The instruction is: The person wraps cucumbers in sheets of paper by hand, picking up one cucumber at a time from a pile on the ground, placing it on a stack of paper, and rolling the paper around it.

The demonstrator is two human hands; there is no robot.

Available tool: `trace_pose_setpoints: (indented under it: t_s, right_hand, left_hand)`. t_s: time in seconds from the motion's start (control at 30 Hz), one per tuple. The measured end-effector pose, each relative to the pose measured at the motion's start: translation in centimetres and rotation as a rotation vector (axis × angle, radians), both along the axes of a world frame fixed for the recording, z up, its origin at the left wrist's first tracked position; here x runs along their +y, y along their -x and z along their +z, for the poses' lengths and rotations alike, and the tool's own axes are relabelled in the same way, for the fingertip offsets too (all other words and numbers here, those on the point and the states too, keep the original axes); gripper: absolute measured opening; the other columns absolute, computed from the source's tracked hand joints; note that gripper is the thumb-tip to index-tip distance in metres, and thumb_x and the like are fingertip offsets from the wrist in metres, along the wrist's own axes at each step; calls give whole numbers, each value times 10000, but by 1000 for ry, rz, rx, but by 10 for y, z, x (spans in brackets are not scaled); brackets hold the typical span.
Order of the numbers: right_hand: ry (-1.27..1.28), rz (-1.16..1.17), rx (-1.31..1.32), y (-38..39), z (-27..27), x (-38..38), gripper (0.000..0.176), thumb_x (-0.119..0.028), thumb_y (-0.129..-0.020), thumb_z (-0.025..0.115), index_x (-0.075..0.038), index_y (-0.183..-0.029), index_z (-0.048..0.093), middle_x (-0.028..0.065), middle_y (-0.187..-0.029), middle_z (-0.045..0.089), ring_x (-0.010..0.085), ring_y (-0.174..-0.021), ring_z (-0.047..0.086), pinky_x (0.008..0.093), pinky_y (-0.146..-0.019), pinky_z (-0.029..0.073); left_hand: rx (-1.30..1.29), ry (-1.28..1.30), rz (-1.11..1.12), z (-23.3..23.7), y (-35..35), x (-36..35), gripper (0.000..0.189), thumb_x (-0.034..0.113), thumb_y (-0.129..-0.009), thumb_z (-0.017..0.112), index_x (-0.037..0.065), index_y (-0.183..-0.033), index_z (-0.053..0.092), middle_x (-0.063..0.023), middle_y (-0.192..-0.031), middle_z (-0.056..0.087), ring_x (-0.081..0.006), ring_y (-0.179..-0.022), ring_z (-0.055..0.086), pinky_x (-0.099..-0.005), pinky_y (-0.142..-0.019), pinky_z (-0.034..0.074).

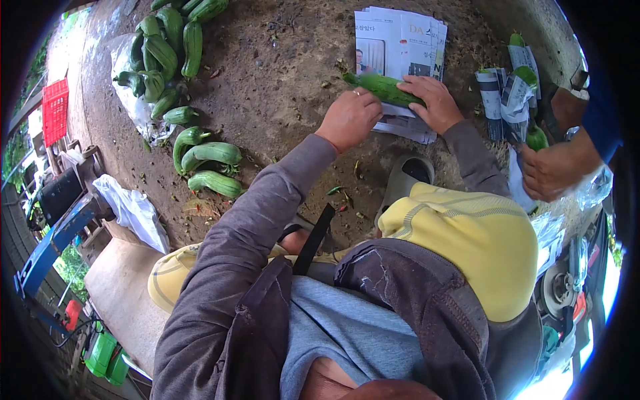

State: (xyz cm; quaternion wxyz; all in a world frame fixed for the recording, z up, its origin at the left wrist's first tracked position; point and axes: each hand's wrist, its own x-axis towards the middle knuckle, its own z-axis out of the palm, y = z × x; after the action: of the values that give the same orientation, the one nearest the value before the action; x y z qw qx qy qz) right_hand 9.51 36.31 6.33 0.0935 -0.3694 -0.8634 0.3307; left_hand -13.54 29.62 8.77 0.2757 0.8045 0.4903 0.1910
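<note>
A long green squash (385, 88) lies across a stack of newspaper sheets (423, 50) on the dirt-covered ground. My left hand (350, 119) is closed at its left end, fingers curled, a ring on one of them. Over the right end my right hand (433, 100) bends its fingers, with the thumb below, pressing the squash against the paper. The undersides of both hands are hidden. Right of the paper lie several squashes rolled in newspaper (491, 100), their green tips showing.
Several unwrapped squashes (212, 155) lie at left, some on a clear plastic bag (123, 63). Another person's hand (553, 170) with a blue sleeve reaches in at right near a wrapped squash. A red crate (55, 112) and white bag (133, 212) are at far left.
</note>
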Motion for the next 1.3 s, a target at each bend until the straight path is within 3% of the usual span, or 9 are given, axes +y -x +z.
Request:
trace_pose_setpoints:
  t_s: [0.2, 0.37, 0.5, 0.6, 0.7, 0.8, 1.0, 1.17, 1.3]
  right_hand:
    - [176, -105, 206, -5, 7, 11, 297, -32, -763, 611, -84, -1055, 631, 104, -1094, 606, 294, -1042, 535, 394, -896, 434]
    - [-120, -146, 245, 22, 50, -12, 229, -58, -734, 635, -65, -962, 635, 84, -982, 621, 266, -967, 563, 391, -820, 458]
    - [-277, -78, -10, 43, 25, -25, 406, -71, -690, 642, -116, -1083, 551, 42, -1076, 533, 232, -1064, 494, 391, -878, 406]
    - [-304, -59, -113, 46, 9, -13, 507, -82, -661, 638, -146, -1141, 486, 29, -1141, 483, 225, -1109, 450, 393, -910, 356]
    - [-409, -39, -89, 48, -1, 8, 462, -84, -659, 642, -156, -1093, 500, 21, -1114, 496, 227, -1059, 470, 387, -853, 368]
    - [-333, 22, -91, 48, 0, 22, 465, -110, -656, 665, -164, -1089, 505, 25, -1098, 508, 221, -1053, 472, 385, -833, 367]
    - [90, -365, 239, 60, 21, 8, 465, -185, -681, 696, -78, -1110, 551, 118, -994, 587, 295, -916, 573, 391, -793, 462]
    - [653, -628, 451, 67, 17, -16, 590, -300, -710, 723, -22, -1194, 533, 145, -1085, 593, 299, -963, 578, 381, -842, 464]
    - [-145, -490, 197, 52, 31, -7, 673, -386, -675, 754, -68, -1223, 526, 142, -1311, 390, 337, -1189, 384, 443, -952, 371]
  left_hand:
    - [-131, -276, 44, -15, 2, 32, 96, 109, -785, 608, 37, -847, 602, -88, -884, 622, -293, -880, 567, -399, -782, 454]
    - [-81, 83, 97, -15, 4, 52, 118, 88, -795, 592, 36, -900, 587, -124, -881, 617, -319, -881, 562, -408, -755, 447]
    - [-119, 68, 187, -23, 4, 62, 118, 80, -797, 591, 22, -899, 579, -137, -834, 615, -332, -800, 568, -421, -705, 450]
    - [-146, -301, 277, -9, 5, 60, 143, 102, -797, 608, 24, -912, 574, -124, -791, 618, -311, -753, 595, -404, -673, 464]
    - [-203, 235, 456, 3, 6, 29, 159, 132, -821, 617, 35, -942, 585, -80, -820, 631, -239, -820, 616, -370, -711, 470]
    - [-594, 1049, 692, -14, 3, 9, 247, 184, -850, 612, 33, -1040, 564, -51, -941, 614, -167, -944, 577, -332, -815, 448]
    - [-1423, 1045, 784, -28, -19, 20, 371, 219, -865, 596, 9, -1151, 490, -73, -1082, 553, -164, -1034, 522, -331, -943, 388]
    - [-1494, 980, 736, -3, -24, 35, 356, 186, -827, 628, 17, -1118, 513, -64, -1012, 590, -181, -915, 591, -341, -817, 485]
    - [-1499, 920, 885, -2, -29, 35, 319, 129, -807, 644, 32, -1091, 535, -56, -1000, 605, -176, -910, 588, -322, -812, 479]
